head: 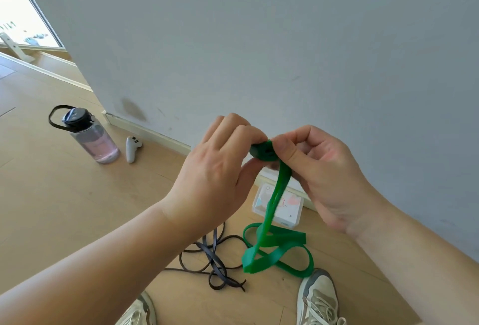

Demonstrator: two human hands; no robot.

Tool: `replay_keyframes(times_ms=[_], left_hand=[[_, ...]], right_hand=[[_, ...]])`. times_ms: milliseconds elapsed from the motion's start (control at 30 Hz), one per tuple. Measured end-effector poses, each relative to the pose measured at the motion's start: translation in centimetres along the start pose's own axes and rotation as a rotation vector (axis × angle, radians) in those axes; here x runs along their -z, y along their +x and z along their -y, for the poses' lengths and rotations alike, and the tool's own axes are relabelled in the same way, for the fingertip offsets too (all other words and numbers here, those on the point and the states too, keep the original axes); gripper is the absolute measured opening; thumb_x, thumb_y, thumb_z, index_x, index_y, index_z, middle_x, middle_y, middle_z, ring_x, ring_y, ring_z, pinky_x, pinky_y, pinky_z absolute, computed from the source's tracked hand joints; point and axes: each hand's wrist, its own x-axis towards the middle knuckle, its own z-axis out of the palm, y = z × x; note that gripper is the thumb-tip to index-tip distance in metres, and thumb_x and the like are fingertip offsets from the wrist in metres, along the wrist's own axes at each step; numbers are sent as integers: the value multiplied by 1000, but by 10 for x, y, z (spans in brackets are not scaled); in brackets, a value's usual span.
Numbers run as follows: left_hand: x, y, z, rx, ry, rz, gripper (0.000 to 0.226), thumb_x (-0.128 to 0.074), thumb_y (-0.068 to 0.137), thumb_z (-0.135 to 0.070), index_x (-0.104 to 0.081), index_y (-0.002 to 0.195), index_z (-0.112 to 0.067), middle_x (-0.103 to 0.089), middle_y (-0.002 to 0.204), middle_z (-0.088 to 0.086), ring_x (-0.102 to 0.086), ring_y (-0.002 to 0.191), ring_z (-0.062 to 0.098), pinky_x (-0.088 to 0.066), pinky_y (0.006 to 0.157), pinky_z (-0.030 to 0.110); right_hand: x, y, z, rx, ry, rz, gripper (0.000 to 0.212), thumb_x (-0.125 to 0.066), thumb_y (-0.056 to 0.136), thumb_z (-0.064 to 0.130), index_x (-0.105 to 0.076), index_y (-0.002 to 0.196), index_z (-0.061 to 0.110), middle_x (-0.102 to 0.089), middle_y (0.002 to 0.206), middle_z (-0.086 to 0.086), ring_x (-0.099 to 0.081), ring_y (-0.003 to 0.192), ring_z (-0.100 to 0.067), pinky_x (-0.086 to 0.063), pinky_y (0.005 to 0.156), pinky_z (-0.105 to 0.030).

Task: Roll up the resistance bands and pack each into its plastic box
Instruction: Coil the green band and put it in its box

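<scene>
Green band [281,182]: rolled end held above plastic box [291,212], tail on floor.
Left hand [217,166]: fingers clamped on roll.
Right hand [324,169]: thumb and fingers pinched it.
Tip: needed tail tension, edges square.

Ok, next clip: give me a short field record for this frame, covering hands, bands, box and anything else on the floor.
left hand: pinches the rolled end of the green resistance band
right hand: pinches the same roll from the other side
green resistance band: small roll at the top, the rest hangs to loose loops on the floor
dark resistance band: loose tangle on the floor, untouched
plastic box: on the floor by the wall
other: water bottle, white controller
</scene>
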Motion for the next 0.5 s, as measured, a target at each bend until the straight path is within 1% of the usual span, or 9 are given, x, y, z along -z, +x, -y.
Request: replay_keyframes(times_ms=[67, 100, 167, 233, 300, 333, 400, 467, 500], left_hand=[[1, 1, 1, 8, 17, -41, 16, -71, 95, -14, -64, 101, -1, -56, 96, 5, -55, 82, 24, -49, 64, 37], [2, 2, 2, 10, 23, -58, 16, -71, 95, -16, -61, 100, -4, -53, 96, 2, -53, 80, 23, -47, 62, 37], [4, 1, 3, 9, 31, -79, 19, -69, 95, -20, -53, 100, -12, -49, 94, -2, -51, 78, 20, -44, 60, 34], [3, 1, 3, 20, 34, -93, 23, -71, 95, -24, -49, 97, -15, -51, 90, 0, -49, 75, 18, -43, 59, 32], [1, -2, 2, 57, 9, -93, 23, -76, 92, -23, -55, 97, -13, -56, 90, 1, -53, 74, 19, -47, 61, 32], [0, -4, 2, 85, -30, -70, 23, -79, 90, -20, -60, 97, -9, -59, 92, 1, -57, 76, 19, -50, 63, 33], [0, -6, 1, 190, -188, 26, 18, -82, 89, -14, -70, 100, -6, -65, 106, 0, -65, 87, 14, -57, 72, 31], [4, -4, -4, 397, -377, 103, 10, -80, 90, -14, -76, 99, -12, -70, 116, -7, -69, 95, 6, -58, 79, 25], [5, -3, -6, 507, -444, 125, 7, -80, 89, -14, -76, 94, -16, -73, 114, -11, -71, 93, 4, -59, 79, 24]], right_hand=[[1, 0, 1, 36, -11, 0, 29, -82, 68, 25, -73, 92, 10, -77, 103, -23, -73, 105, -42, -56, 102, -51], [1, -1, 2, 43, -3, 16, 28, -82, 68, 22, -74, 92, 10, -78, 103, -21, -74, 103, -39, -57, 100, -48], [-2, -3, 3, 47, -8, 25, 23, -79, 71, 19, -75, 92, 13, -80, 99, -15, -76, 95, -29, -59, 95, -41], [-7, -5, -1, 63, -32, 7, 19, -77, 74, 19, -75, 93, 16, -81, 97, -12, -77, 91, -26, -59, 92, -39], [-8, -4, -2, 95, -72, -21, 15, -76, 78, 17, -75, 93, 16, -81, 96, -10, -78, 92, -27, -61, 90, -41], [-7, -3, -2, 118, -115, -39, 12, -77, 82, 12, -75, 93, 16, -81, 95, -8, -78, 92, -26, -61, 89, -39], [-1, 0, 0, 185, -257, -70, 16, -75, 88, 1, -75, 93, 16, -82, 94, 0, -78, 91, -17, -61, 88, -30], [5, 1, 4, 238, -414, -40, 23, -72, 91, -2, -76, 93, 20, -81, 95, 9, -77, 91, -7, -58, 87, -19], [5, 1, 5, 255, -480, -13, 26, -71, 92, -2, -76, 94, 24, -80, 96, 13, -76, 92, -4, -56, 85, -15]])
